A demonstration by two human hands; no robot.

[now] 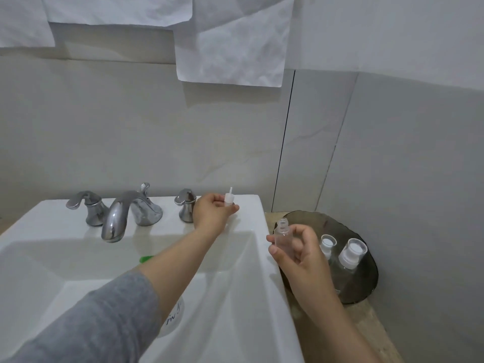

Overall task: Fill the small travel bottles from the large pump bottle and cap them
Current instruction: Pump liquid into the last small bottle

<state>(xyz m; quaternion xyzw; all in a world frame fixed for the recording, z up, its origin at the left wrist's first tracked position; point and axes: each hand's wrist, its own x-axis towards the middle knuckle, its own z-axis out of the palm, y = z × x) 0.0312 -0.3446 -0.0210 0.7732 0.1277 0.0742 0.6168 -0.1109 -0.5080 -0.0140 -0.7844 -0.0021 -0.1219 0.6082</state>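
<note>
Sink (235, 297) at left; faucet (117, 216) on its back rim, between two handles (186, 204). Tray (366, 279) on counter (372, 328), just right of sink; two capped bottles (352, 254) stand on tray. Above sink's back right corner, left hand (213, 212) holds cap (229, 199). Between sink rim and tray, right hand (301, 255) holds open bottle (282, 233) upright. Paper sheets (230, 48) on wall behind.

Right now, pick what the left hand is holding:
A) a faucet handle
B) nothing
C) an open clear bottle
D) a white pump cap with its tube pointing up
D: the left hand pinches the pump cap with its thin tube pointing up, while the open clear bottle sits in the right hand.
</note>
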